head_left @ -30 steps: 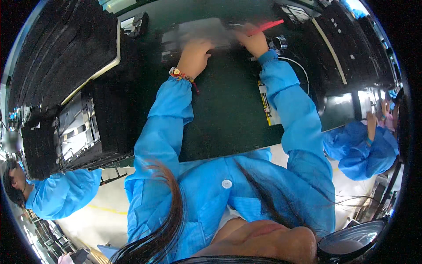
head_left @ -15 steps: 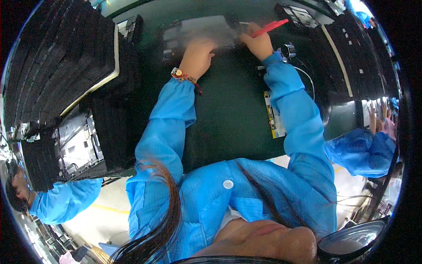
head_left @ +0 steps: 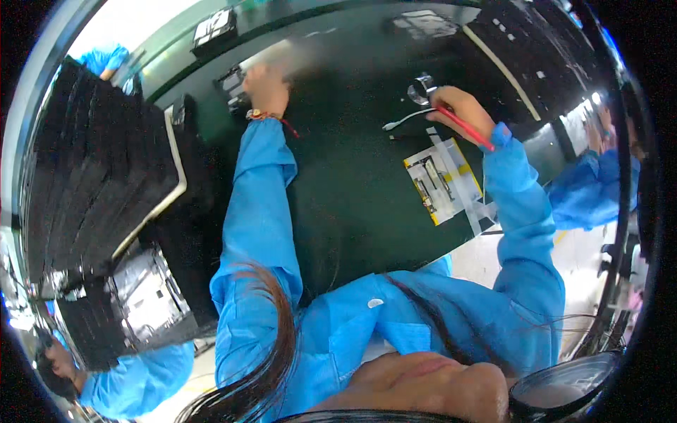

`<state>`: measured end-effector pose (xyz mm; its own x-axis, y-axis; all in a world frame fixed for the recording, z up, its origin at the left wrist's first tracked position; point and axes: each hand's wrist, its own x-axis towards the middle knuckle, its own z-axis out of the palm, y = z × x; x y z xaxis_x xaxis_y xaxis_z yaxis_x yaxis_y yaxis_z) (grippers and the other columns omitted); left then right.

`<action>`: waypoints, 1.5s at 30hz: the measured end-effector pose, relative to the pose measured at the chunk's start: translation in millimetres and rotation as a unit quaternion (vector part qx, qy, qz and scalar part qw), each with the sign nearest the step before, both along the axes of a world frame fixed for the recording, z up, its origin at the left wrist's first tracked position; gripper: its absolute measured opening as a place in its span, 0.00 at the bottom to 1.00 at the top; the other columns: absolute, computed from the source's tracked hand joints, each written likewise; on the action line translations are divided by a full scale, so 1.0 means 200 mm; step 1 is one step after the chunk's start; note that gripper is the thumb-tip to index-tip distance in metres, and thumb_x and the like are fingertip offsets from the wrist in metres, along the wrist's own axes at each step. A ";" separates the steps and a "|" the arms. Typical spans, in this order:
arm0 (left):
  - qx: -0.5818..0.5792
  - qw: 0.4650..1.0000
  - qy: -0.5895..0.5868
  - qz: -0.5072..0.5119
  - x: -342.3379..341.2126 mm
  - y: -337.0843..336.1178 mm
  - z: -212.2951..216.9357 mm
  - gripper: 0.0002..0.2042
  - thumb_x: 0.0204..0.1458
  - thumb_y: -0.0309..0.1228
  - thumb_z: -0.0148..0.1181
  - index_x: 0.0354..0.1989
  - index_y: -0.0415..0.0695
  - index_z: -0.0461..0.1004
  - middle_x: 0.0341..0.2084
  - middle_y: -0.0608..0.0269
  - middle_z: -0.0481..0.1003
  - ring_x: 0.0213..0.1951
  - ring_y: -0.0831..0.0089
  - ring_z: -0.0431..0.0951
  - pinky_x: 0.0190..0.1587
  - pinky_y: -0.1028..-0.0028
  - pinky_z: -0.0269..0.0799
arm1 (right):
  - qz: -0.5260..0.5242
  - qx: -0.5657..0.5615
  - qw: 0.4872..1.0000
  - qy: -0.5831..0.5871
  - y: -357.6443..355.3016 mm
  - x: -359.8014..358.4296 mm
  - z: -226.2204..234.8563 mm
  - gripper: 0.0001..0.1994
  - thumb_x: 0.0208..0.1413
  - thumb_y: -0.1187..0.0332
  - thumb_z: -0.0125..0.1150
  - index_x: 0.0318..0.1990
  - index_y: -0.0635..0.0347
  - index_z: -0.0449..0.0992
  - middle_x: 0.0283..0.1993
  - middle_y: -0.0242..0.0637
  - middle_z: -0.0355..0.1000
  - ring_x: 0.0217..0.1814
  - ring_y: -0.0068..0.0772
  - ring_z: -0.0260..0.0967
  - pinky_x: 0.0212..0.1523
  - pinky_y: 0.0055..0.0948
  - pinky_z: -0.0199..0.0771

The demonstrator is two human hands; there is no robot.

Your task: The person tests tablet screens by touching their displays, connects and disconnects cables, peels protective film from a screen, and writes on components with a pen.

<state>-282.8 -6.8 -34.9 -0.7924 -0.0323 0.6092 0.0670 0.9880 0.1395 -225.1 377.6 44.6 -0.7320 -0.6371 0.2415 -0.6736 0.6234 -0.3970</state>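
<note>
At the far middle left, my left hand (head_left: 268, 88) is closed on a flat silver-and-black panel (head_left: 233, 86), whose right part is smeared by motion. My right hand (head_left: 462, 113) is closed around a slim red pen-like tool (head_left: 465, 128), which slants across the palm toward the wrist. Its fingertips are close to a shiny round ring-shaped thing (head_left: 421, 90) and a white cable (head_left: 407, 121) with a plug at its end. I cannot tell whether they touch either one. Below that hand lies a white card with yellow edges (head_left: 451, 201), bearing small dark strips and clear tape.
Tall stacks of black trays (head_left: 92, 169) stand at the left, with a pale strip along their edge. More dark trays (head_left: 525, 60) are at the right. A small device (head_left: 214, 27) sits beyond the far table edge. Other people in blue (head_left: 137, 381) are at both sides.
My right hand has left the panel and moved right and nearer, the red tool now pointing back toward the wrist. My left hand and the panel appear farther left. The view has turned.
</note>
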 end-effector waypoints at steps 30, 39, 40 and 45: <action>0.041 0.987 0.067 -0.140 0.31 0.28 0.05 0.11 0.37 0.31 0.59 0.33 0.49 0.76 0.32 0.58 0.73 0.39 0.57 0.71 0.39 0.59 0.67 | 0.016 0.094 0.994 0.054 -0.64 0.76 -0.27 0.37 0.48 0.48 0.52 0.57 0.71 0.55 0.63 0.53 0.48 0.67 0.48 0.41 0.64 0.46 0.42; 0.102 0.957 0.137 -0.235 0.96 0.46 0.29 0.11 0.39 0.23 0.57 0.34 0.44 0.74 0.38 0.55 0.70 0.43 0.54 0.68 0.46 0.60 0.65 | 0.044 0.081 0.987 0.129 -0.72 0.67 -0.36 0.31 0.50 0.55 0.53 0.56 0.69 0.57 0.59 0.54 0.52 0.64 0.53 0.45 0.62 0.47 0.46; 0.102 0.961 0.122 -0.224 1.10 0.45 0.39 0.11 0.39 0.23 0.57 0.35 0.44 0.74 0.39 0.55 0.70 0.44 0.55 0.68 0.46 0.61 0.66 | 0.158 0.014 0.985 0.066 -0.79 0.65 -0.33 0.28 0.51 0.59 0.52 0.56 0.68 0.57 0.59 0.55 0.52 0.63 0.55 0.45 0.62 0.46 0.46; 0.041 0.987 0.155 -0.032 1.84 0.18 0.79 0.10 0.43 0.21 0.54 0.35 0.43 0.74 0.39 0.57 0.72 0.43 0.60 0.71 0.46 0.66 0.67 | 0.242 -0.176 0.939 -0.168 -1.20 0.83 -0.14 0.30 0.57 0.56 0.45 0.58 0.73 0.52 0.62 0.59 0.48 0.65 0.54 0.43 0.65 0.37 0.42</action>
